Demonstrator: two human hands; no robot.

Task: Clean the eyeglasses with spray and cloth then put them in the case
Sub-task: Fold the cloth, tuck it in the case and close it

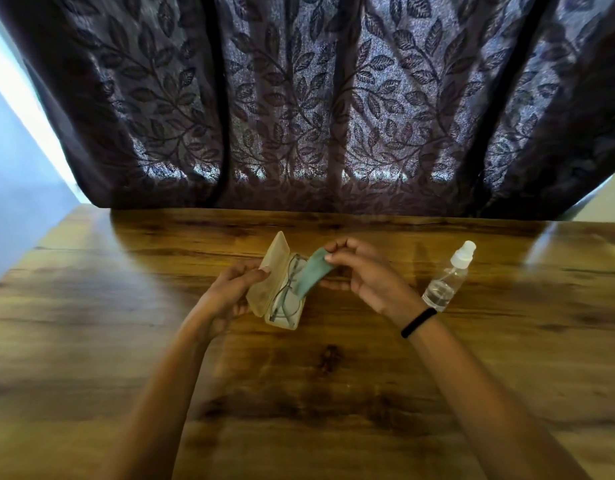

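Your left grip holds the open case by its lid. Your right grip pinches the cloth over the glasses, which lie inside. The spray sits to the right on the table.

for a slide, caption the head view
Right hand pinches green cloth above eyeglasses in the open case, left hand holds its lid.
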